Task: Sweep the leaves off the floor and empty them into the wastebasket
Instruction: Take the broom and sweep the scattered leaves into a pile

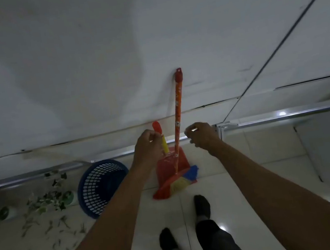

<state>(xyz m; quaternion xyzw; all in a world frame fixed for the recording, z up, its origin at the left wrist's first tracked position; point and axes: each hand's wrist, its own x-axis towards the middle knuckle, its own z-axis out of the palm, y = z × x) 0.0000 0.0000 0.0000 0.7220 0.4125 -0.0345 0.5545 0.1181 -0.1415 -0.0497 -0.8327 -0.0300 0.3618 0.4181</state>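
Observation:
A broom [178, 122] with an orange patterned handle and yellow, blue and red bristles leans against the white wall. A red dustpan [166, 171] with a yellow and red handle stands beside it on the tiled floor. My left hand [147, 146] is curled around the dustpan's handle. My right hand [200, 133] hovers just right of the broom handle, fingers loosely curled, holding nothing. A blue mesh wastebasket [98, 188] lies tilted on the floor to the left. Scattered green leaves [37, 236] cover the floor at lower left.
Small potted plants [49, 200] stand along the wall at left. A metal rail [276, 117] runs along the wall base. My two feet in dark socks [201, 205] stand on the light tiles just behind the dustpan.

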